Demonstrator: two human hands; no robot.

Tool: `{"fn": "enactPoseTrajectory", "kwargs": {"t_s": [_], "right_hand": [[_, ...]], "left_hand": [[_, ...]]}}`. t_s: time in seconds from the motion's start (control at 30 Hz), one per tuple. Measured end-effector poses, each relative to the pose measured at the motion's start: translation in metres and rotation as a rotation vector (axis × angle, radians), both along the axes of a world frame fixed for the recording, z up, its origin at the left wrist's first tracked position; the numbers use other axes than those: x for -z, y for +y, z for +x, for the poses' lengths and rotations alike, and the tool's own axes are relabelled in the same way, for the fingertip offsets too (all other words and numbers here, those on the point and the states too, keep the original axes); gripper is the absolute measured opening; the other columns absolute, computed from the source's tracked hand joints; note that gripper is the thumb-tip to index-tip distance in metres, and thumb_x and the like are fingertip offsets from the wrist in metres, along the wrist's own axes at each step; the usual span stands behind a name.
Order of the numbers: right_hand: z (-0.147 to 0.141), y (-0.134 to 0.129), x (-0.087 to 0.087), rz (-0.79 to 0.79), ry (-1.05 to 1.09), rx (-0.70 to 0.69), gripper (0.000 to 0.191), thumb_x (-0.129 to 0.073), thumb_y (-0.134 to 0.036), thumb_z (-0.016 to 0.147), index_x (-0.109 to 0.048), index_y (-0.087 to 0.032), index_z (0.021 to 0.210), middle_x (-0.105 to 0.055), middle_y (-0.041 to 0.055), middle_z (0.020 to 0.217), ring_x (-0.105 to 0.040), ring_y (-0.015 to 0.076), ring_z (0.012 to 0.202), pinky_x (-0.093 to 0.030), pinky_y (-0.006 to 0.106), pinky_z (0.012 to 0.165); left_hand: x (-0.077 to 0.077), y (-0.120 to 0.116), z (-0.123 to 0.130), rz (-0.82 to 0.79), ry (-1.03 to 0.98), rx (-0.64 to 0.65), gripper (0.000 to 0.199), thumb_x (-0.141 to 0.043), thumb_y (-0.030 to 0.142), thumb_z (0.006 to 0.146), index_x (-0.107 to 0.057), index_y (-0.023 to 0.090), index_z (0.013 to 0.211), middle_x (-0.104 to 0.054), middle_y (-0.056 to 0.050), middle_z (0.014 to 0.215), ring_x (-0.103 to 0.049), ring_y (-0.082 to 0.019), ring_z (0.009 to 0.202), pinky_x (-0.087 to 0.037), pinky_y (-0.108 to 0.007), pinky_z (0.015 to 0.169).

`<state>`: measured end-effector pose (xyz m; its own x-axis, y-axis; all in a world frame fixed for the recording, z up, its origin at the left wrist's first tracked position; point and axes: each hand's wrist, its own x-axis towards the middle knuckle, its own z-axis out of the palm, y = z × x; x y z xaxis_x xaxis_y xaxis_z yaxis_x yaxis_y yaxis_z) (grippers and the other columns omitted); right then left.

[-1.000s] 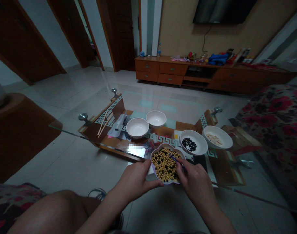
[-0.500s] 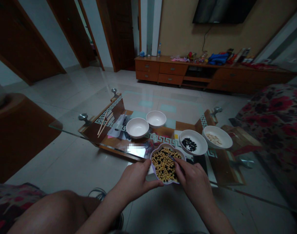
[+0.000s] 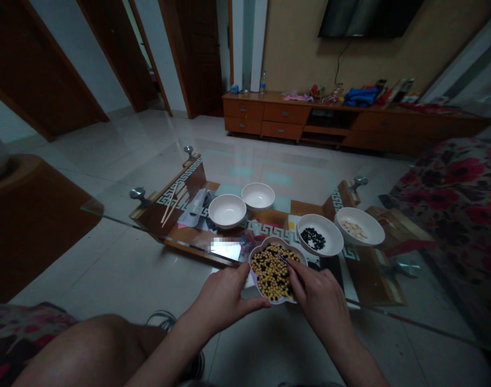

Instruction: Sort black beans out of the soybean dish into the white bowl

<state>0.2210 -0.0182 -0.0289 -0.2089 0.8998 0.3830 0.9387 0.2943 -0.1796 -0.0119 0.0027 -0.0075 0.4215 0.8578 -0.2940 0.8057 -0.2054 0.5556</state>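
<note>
Still grasping the flower-shaped bowl (image 3: 296,248) at the near edge of the tabletop (image 3: 229,161) with the left hand (image 3: 223,295); pinching a thin tool (image 3: 284,260) over beans (image 3: 269,271) in the right hand (image 3: 324,295), fingers slightly further left than at first.

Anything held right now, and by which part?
Left hand holds the scalloped bowl by its left and near rim. Right hand pinches a thin dark tool behind its exposed tip; exact spot hidden by fingers.

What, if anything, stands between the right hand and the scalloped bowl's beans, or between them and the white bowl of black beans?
Nothing visible blocks the right hand; its thin tool reaches the beans. Towards the white bowl, only the two bowls' rims intervene.
</note>
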Motion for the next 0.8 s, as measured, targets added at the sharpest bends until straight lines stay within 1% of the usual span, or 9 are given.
{"fn": "enactPoseTrajectory", "kwargs": {"t_s": [0.23,0.37,0.5,0.63,0.8], "right_hand": [[0.0,0.0,0.003,0.047,-0.006,-0.004,0.04,-0.036,-0.027,0.107,-0.075,-0.016,0.108,-0.081,0.0073,0.091,-0.07,0.0159,0.068,-0.038,0.032,0.068],[0.0,0.0,0.001,0.032,0.009,-0.001,0.038,-0.038,-0.025,0.107,-0.075,-0.017,0.108,-0.081,0.0071,0.092,-0.072,0.016,0.07,-0.037,0.032,0.068],[0.0,0.0,-0.004,0.063,0.021,-0.02,0.038,-0.038,-0.027,0.107,-0.075,-0.017,0.107,-0.081,0.0063,0.091,-0.071,0.0151,0.068,-0.037,0.031,0.067],[0.001,-0.001,-0.01,0.103,0.025,-0.028,0.039,-0.038,-0.028,0.108,-0.075,-0.015,0.108,-0.081,0.006,0.093,-0.067,0.0141,0.064,-0.038,0.031,0.067],[0.01,0.0,-0.018,0.17,0.026,0.005,0.039,-0.04,-0.03,0.108,-0.076,-0.015,0.112,-0.081,0.0067,0.094,-0.064,0.0136,0.061,-0.04,0.03,0.066]], "left_hand": [[0.001,0.0,0.0,-0.004,-0.007,0.0,0.066,-0.068,0.074,0.081,-0.063,0.021,0.121,-0.076,-0.01,0.102,-0.07,-0.03,0.087,-0.047,-0.033,0.07],[0.001,0.0,0.0,-0.006,-0.011,-0.005,0.069,-0.067,0.074,0.08,-0.063,0.021,0.123,-0.076,-0.009,0.099,-0.069,-0.028,0.084,-0.047,-0.033,0.069],[0.001,0.0,0.0,-0.001,-0.011,-0.006,0.07,-0.067,0.075,0.08,-0.063,0.021,0.125,-0.075,-0.009,0.096,-0.069,-0.028,0.081,-0.046,-0.032,0.068],[0.001,0.0,0.0,0.003,-0.009,-0.001,0.069,-0.068,0.074,0.08,-0.063,0.022,0.125,-0.076,-0.009,0.1,-0.07,-0.028,0.084,-0.046,-0.032,0.069],[0.003,0.0,0.0,0.012,-0.004,0.007,0.071,-0.066,0.075,0.081,-0.061,0.021,0.127,-0.076,-0.01,0.098,-0.07,-0.029,0.086,-0.047,-0.032,0.07]]}}
